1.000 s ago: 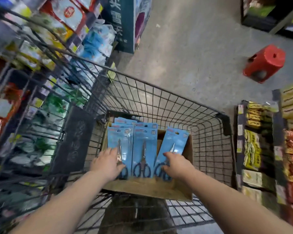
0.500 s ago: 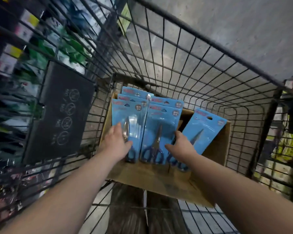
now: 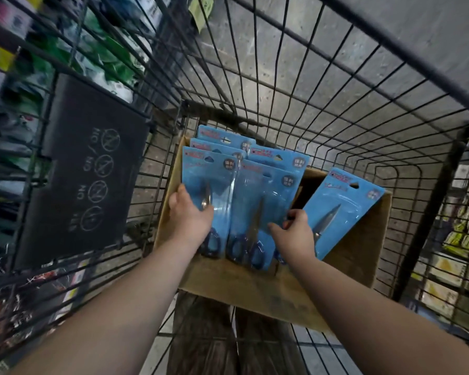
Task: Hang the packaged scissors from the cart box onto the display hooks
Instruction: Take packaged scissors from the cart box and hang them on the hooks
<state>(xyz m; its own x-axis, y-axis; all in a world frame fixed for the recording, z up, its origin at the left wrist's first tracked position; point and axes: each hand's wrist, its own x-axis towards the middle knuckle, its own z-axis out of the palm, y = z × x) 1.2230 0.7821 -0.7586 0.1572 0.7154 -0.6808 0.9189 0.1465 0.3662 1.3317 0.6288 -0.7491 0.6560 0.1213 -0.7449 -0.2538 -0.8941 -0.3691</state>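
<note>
Head view: the packaged scissors (image 3: 341, 207) stood in the box (image 3: 255, 290) inside the cart (image 3: 336, 104). The left hand (image 3: 190, 220) gripped the left stack (image 3: 211, 174). The right hand (image 3: 295, 235) seemingly pinched the middle stack (image 3: 268, 193). This looked like the pick-up step; next, 1 stack needed lifting clear toward hooks unseen here.

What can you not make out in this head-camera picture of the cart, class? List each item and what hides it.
Display hooks: outside the head view.
Scissor handles in the left pack: head view, covered by the left hand, whose grip is unclear.
Count of rear packs: head view, hidden by front packs.
Shelf goods at left: head view, blurred, behind the cart mesh.
</note>
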